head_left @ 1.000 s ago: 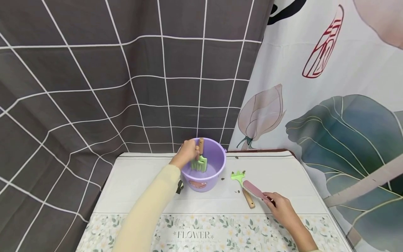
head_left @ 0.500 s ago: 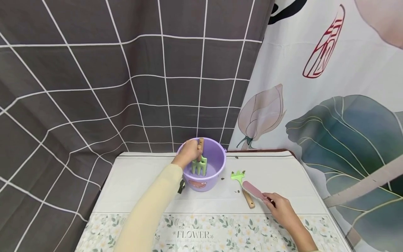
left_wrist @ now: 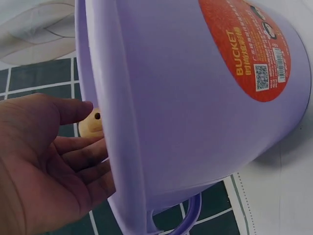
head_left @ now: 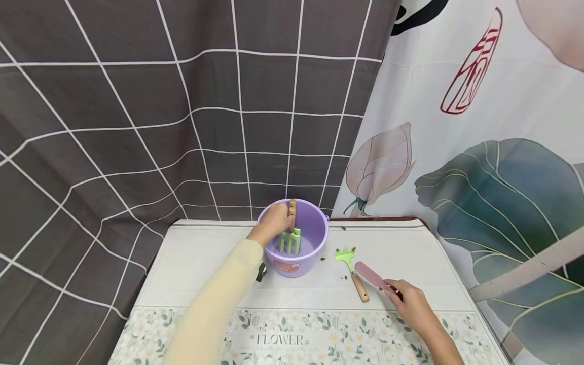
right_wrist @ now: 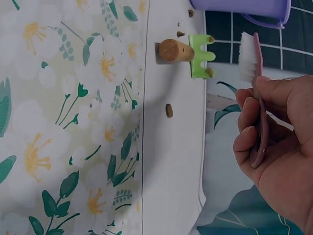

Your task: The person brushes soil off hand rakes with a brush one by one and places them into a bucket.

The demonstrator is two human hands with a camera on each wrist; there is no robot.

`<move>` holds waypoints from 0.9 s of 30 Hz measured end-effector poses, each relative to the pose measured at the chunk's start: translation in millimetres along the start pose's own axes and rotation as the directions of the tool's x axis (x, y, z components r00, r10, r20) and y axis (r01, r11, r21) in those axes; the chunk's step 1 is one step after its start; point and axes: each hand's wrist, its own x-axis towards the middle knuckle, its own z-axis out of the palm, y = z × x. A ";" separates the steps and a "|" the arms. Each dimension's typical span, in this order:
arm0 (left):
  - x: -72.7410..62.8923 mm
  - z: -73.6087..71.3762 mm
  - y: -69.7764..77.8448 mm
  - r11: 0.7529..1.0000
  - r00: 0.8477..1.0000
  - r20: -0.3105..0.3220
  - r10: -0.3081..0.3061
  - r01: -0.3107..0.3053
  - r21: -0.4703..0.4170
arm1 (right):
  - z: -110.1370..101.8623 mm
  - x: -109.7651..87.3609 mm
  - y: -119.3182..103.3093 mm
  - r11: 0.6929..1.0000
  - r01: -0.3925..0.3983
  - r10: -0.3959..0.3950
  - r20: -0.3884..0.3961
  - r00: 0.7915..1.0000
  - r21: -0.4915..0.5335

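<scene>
My left hand (head_left: 276,217) reaches over the rim of a purple bucket (head_left: 314,257). Its thumb and fingers pinch the wooden handle of a green garden hand fork (head_left: 289,244), whose tines point down inside the bucket. In the left wrist view, the handle's drilled wooden end (left_wrist: 91,124) shows between thumb and fingers; the rest is behind the bucket wall. My right hand (head_left: 410,300) grips a pink brush (head_left: 368,274) with white bristles. Close to the brush, a green hand rake (head_left: 359,287) lies on the table, brown bits on its tines.
Small brown crumbs (head_left: 323,259) are scattered on the white tabletop (head_left: 205,258) around the bucket and rake. A flowered strip (head_left: 337,339) covers the near part. Behind the table hang a dark checked curtain (head_left: 269,132) and a white printed one (head_left: 410,86).
My left hand has shifted slightly right inside the bucket, bringing the fork it holds over beside another wooden handle. The right hand and brush have barely moved.
</scene>
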 end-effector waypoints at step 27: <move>-69.7 -6.3 13.8 0.923 0.913 -0.190 0.360 -0.378 -0.071 | -16.7 -1.0 3.5 0.995 0.085 -0.090 -0.121 0.988 -0.050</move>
